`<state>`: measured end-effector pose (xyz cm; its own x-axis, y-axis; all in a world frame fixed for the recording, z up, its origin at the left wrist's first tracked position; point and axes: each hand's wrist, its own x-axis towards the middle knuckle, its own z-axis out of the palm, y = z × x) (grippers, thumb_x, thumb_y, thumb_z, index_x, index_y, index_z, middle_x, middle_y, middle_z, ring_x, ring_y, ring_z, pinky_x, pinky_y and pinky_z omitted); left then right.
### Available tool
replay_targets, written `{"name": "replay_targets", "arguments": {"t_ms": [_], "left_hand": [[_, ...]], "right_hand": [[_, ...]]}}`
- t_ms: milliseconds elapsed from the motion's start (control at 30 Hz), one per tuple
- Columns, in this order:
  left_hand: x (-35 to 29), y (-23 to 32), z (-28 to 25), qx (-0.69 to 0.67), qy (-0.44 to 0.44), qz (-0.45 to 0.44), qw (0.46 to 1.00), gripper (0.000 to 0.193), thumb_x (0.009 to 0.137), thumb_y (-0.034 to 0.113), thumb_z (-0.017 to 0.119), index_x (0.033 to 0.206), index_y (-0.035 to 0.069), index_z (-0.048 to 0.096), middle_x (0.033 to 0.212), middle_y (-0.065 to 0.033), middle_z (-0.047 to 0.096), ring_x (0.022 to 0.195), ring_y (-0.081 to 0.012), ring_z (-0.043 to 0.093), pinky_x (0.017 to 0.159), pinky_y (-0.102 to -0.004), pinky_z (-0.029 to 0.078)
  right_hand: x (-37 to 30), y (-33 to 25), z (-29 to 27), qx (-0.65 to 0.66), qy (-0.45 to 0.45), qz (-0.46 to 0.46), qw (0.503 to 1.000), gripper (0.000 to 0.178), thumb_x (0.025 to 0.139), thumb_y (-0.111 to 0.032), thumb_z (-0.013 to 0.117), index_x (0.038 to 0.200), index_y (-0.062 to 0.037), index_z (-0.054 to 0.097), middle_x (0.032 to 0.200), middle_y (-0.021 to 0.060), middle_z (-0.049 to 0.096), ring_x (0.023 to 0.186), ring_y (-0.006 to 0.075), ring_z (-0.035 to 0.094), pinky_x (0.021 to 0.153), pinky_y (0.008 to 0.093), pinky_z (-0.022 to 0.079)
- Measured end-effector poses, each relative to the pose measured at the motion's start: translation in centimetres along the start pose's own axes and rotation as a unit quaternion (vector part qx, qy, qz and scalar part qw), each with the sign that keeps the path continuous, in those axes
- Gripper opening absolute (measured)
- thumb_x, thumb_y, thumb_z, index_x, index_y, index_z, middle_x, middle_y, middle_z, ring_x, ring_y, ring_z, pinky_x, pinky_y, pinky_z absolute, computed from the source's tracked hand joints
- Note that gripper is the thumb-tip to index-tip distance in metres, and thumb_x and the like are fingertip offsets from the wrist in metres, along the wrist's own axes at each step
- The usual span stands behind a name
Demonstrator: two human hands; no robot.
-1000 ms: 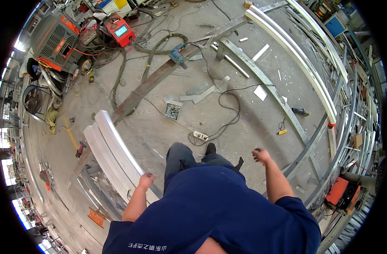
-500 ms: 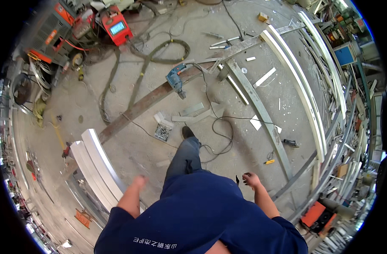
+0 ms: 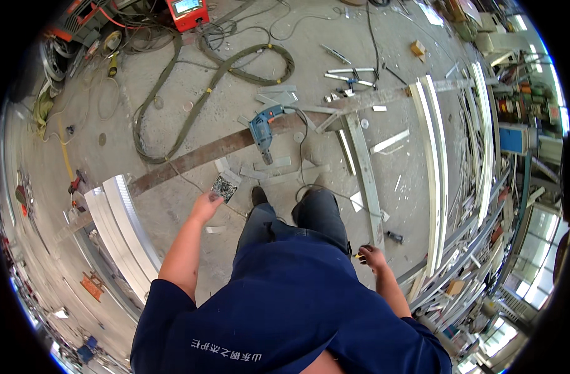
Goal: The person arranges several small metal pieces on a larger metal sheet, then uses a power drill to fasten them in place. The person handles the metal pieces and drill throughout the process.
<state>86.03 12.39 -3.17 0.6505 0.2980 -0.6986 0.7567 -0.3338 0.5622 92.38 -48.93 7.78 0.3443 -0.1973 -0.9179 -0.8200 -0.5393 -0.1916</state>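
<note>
My left hand (image 3: pixel 206 206) is out ahead of me with its fingers curled in. In the picture it overlaps the near edge of a small box of screws or similar metal bits (image 3: pixel 225 187) on the floor; whether it touches the box I cannot tell. My right hand (image 3: pixel 372 257) hangs low by my right thigh, fingers bent round toward the palm. Dark shading hides what, if anything, it holds. A small yellow item shows just beside those fingers. Ahead of my feet, a blue corded power drill (image 3: pixel 261 130) rests at a rusty steel beam (image 3: pixel 194 156).
White rails (image 3: pixel 113 218) are stacked at my left, and more long white rails (image 3: pixel 433 181) lie at my right. A grey steel bar (image 3: pixel 365 171) crosses the floor. Thick cable (image 3: pixel 219 81) loops ahead near a red machine (image 3: pixel 188 14). A dark tool (image 3: pixel 395 237) lies right of me.
The view has moved ahead and turned a little; both legs now show. My left hand has reached forward toward the small box. My right hand stays low at my side.
</note>
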Motion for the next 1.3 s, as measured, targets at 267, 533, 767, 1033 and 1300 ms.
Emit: {"name": "replay_targets", "arguments": {"t_ms": [267, 533, 767, 1033, 1300], "left_hand": [[1.9, -3.8, 0.6, -0.022, 0.130, -0.205, 0.970, 0.053, 0.082, 0.040, 0.071, 0.118, 0.002, 0.063, 0.107, -0.0195, 0.069, 0.099, -0.0331, 0.067, 0.086, -0.0404, 0.051], [12.9, -0.8, 5.7, -0.252, 0.321, -0.399, 0.821, 0.069, 0.083, 0.043, 0.071, 0.132, -0.002, 0.052, 0.125, -0.0223, 0.061, 0.117, -0.0331, 0.058, 0.098, -0.0393, 0.045], [28.7, -3.0, 7.1, -0.252, 0.422, -0.419, 0.763, 0.107, 0.076, 0.055, 0.076, 0.149, -0.005, 0.024, 0.144, -0.0275, 0.043, 0.132, -0.0370, 0.044, 0.106, -0.0398, 0.039], [34.5, -2.7, 8.2, -0.161, 0.565, -0.494, 0.641, 0.099, 0.082, 0.048, 0.065, 0.149, -0.007, 0.018, 0.141, -0.0347, 0.040, 0.131, -0.0440, 0.041, 0.108, -0.0441, 0.036], [33.8, -4.7, 9.2, -0.359, 0.619, -0.353, 0.602, 0.086, 0.082, 0.029, 0.073, 0.144, -0.008, 0.026, 0.131, -0.0198, 0.051, 0.112, -0.0284, 0.057, 0.097, -0.0335, 0.045]], "right_hand": [[12.3, -19.5, -6.6, -0.201, -0.018, -0.065, 0.977, 0.036, 0.086, -0.029, 0.068, 0.107, 0.0001, 0.067, 0.090, 0.0101, 0.069, 0.073, 0.0173, 0.066, 0.062, 0.0315, 0.053], [35.2, -46.5, -6.0, -0.491, 0.007, -0.243, 0.836, 0.040, 0.082, -0.040, 0.072, 0.097, -0.0030, 0.067, 0.083, 0.0151, 0.070, 0.079, 0.0320, 0.069, 0.071, 0.0415, 0.053], [49.4, -61.1, 8.8, -0.500, -0.035, -0.314, 0.807, 0.055, 0.081, -0.044, 0.072, 0.113, 0.0003, 0.065, 0.100, 0.0179, 0.070, 0.097, 0.0315, 0.067, 0.083, 0.0413, 0.052], [64.8, -60.6, 23.4, -0.625, -0.074, -0.374, 0.681, 0.074, 0.075, -0.048, 0.075, 0.127, 0.0018, 0.055, 0.126, 0.0214, 0.059, 0.113, 0.0350, 0.060, 0.096, 0.0412, 0.048], [72.2, -57.8, 38.9, -0.648, -0.070, -0.351, 0.673, 0.073, 0.078, -0.046, 0.075, 0.129, 0.0020, 0.054, 0.130, 0.0223, 0.056, 0.119, 0.0343, 0.056, 0.099, 0.0426, 0.047]]}}
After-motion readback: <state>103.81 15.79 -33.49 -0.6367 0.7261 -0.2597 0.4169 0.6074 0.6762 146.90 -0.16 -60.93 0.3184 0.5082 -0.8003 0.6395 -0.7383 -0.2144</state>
